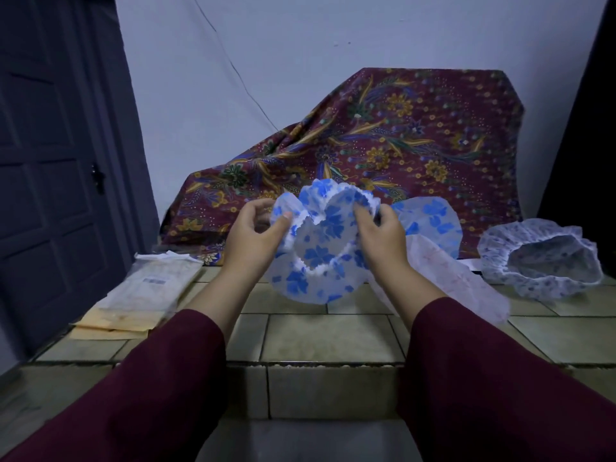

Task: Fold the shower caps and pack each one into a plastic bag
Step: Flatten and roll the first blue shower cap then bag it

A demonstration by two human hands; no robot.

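You held the cap (pixel 320 248) up over the ledge (pixel 333 338), centre, your left hand (pixel 256 235) on its left rim, right hand (pixel 380 235) on its right rim. A second cap (pixel 430 225) sat just behind and right of your right hand, a third cap (pixel 460 288) lay on the ledge below it, by your right forearm. A fourth cap (pixel 540 258) sat on the ledge far right, apart from the others. The bags (pixel 140 295) lay stacked on the ledge's left end. The cloth (pixel 383 148) draped behind everything, against the wall (pixel 266 45). The door (pixel 50 161) stood far left.
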